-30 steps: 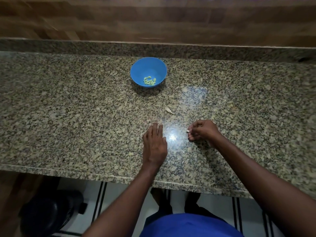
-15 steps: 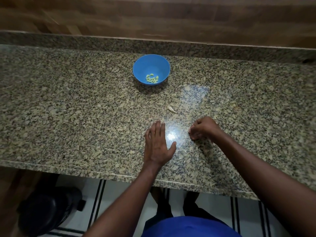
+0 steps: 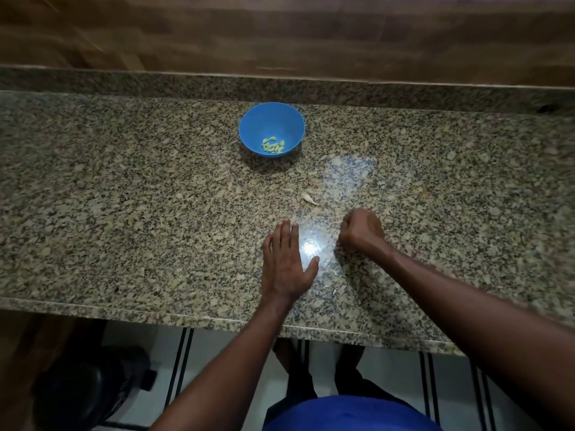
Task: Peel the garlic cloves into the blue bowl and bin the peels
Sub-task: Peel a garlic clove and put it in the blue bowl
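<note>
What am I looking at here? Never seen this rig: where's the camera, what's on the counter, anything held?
No machine: a person's two bare hands, filmed by one wide camera worn on the head, looking down. The granite counter carries a blue bowl with peeled garlic cloves inside, and one loose garlic piece nearer the hands. The left hand lies flat, fingers straight. The right hand has curled fingers; what they hold, if anything, is hidden.
</note>
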Available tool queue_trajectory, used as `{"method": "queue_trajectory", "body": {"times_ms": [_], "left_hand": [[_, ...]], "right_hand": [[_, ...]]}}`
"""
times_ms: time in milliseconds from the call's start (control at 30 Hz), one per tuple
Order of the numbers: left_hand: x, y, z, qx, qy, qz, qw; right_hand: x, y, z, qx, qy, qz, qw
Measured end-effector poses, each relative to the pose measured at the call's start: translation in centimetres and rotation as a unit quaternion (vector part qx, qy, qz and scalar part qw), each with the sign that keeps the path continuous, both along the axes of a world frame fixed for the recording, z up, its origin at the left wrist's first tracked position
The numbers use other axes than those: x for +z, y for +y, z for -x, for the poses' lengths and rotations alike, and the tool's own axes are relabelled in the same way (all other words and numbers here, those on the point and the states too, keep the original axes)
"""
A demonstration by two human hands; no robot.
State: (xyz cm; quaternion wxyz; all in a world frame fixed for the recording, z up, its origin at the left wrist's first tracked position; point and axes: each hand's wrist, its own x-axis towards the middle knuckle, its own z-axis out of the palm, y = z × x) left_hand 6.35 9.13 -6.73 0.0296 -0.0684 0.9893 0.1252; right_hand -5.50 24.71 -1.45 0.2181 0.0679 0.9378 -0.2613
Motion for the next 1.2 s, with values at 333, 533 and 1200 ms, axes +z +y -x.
{"method": "queue_trajectory", "body": {"times_ms": [333,533,1200], "left_hand": [[-0.1,0.0,0.0,0.003,0.012,0.006,1.000],[0.0,0.0,0.2,0.004,0.011,0.002,1.000],[0.0,0.0,0.2,0.005,0.016,0.002,1.000]], "right_hand": [[0.4,2.8,-0.3,-0.072,-0.082,0.166,0.980],[0.7,2.3,1.2,-0.041,-0.132,0.128,0.982],[0.4,-0.4,-0.1,0.036,-0.014,-0.013,0.999]]}}
